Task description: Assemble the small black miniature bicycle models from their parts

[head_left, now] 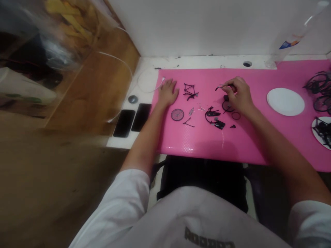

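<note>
My left hand [168, 92] lies flat with spread fingers on the pink mat [196, 141], near its left edge. Pinched in my right hand [239, 93] is a small thin dark part [219, 86], held above the mat. Between the hands sits a black miniature bicycle frame [190, 91]. Nearer to me are a spoked wheel [177, 114], a thin forked piece [189, 122] and a cluster of small black parts [213, 113]. A thin ring [236, 115] lies just below my right hand, and a round black part [227, 105] is partly hidden by it.
A white plate [286, 101] is right of my right hand. Farther right are black miniature bicycles [320, 86] and a plate of black parts [324, 131]. A clear bottle [292, 41] stands at the back right. Two phones [124, 123] and a cable [147, 92] lie left.
</note>
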`<state>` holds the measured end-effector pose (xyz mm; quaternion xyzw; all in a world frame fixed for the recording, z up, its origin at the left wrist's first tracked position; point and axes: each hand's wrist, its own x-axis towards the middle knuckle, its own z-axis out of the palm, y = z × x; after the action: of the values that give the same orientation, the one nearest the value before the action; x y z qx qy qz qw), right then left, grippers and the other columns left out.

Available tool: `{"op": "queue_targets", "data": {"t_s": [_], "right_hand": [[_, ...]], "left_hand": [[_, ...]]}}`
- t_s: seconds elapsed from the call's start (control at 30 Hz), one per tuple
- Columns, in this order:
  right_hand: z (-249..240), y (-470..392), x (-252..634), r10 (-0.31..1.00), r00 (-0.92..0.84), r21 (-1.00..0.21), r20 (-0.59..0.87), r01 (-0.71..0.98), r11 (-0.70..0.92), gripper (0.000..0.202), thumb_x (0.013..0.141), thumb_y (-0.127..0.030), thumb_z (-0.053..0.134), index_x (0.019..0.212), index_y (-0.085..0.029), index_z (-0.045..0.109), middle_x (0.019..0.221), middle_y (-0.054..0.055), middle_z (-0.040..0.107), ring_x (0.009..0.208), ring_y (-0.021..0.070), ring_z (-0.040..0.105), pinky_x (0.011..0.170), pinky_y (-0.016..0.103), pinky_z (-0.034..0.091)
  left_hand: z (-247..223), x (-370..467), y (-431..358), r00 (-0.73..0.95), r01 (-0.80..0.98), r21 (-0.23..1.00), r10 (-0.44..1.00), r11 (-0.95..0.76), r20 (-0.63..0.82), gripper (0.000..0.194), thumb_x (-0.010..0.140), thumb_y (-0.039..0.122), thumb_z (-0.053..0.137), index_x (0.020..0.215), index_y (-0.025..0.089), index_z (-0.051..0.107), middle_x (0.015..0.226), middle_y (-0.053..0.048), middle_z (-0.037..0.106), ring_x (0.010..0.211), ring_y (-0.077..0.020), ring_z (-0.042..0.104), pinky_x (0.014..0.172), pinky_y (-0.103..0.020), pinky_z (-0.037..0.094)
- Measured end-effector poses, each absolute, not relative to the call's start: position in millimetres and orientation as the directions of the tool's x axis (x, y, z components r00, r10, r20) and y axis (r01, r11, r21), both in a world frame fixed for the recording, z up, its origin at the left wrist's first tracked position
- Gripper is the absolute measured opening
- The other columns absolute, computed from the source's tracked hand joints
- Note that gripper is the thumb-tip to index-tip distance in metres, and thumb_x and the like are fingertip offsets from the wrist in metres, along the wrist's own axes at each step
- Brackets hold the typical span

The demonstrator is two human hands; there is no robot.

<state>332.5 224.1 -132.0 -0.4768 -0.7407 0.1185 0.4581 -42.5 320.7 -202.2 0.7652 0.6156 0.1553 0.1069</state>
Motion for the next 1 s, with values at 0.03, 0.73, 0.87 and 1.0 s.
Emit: {"op": "queue_targets", "data": {"t_s": [0.03, 0.73, 0.87, 1.0], "right_hand": [[-129.6, 223.7, 334.8, 0.819, -0.102, -0.625, 0.564, 0.596, 0.505, 0.040, 0.107, -0.068, 0.065, 0.099, -0.030, 0.072, 0.094, 0.007, 0.067, 0.092, 0.0279, 0.061, 0.088, 0.050, 0.053], [-173.5, 247.4, 308.5, 0.877, 0.007, -0.731, 0.480, 0.555, 0.396, 0.046, 0.109, -0.068, 0.061, 0.098, -0.025, 0.069, 0.079, 0.003, 0.050, 0.084, 0.0256, 0.061, 0.088, 0.047, 0.059], [-180.7, 242.3, 311.8, 0.869, 0.040, -0.739, 0.492, 0.547, 0.393, 0.046, 0.108, -0.069, 0.061, 0.101, -0.025, 0.069, 0.083, 0.004, 0.053, 0.088, 0.0265, 0.061, 0.092, 0.048, 0.058], [-185.2, 231.3, 315.4, 0.846, 0.065, -0.719, 0.530, 0.564, 0.407, 0.046, 0.108, -0.070, 0.061, 0.100, -0.026, 0.069, 0.089, 0.006, 0.058, 0.095, 0.0283, 0.061, 0.098, 0.051, 0.056]], "left_hand": [[-202.6, -42.6, 321.3, 0.193, 0.908, 0.357, 0.975, -0.219, 0.106, 0.079, 0.108, 0.072, 0.028, 0.174, 0.032, 0.043, 0.187, -0.004, 0.031, 0.176, -0.0328, 0.024, 0.143, -0.064, 0.015], [-202.6, -44.9, 323.2, 0.110, 0.879, 0.443, 0.979, -0.177, 0.172, 0.092, 0.099, 0.090, 0.033, 0.168, 0.032, 0.051, 0.182, -0.007, 0.043, 0.173, -0.0337, 0.033, 0.143, -0.063, 0.019], [-204.1, -46.9, 324.2, 0.110, 0.871, 0.456, 0.978, -0.181, 0.179, 0.092, 0.099, 0.089, 0.036, 0.167, 0.029, 0.053, 0.181, -0.009, 0.043, 0.172, -0.0331, 0.034, 0.143, -0.062, 0.019], [-206.2, -47.6, 322.3, 0.092, 0.852, 0.484, 0.968, -0.199, 0.234, 0.088, 0.100, 0.084, 0.042, 0.158, 0.021, 0.062, 0.174, -0.015, 0.052, 0.166, -0.0324, 0.045, 0.142, -0.056, 0.028]]}}
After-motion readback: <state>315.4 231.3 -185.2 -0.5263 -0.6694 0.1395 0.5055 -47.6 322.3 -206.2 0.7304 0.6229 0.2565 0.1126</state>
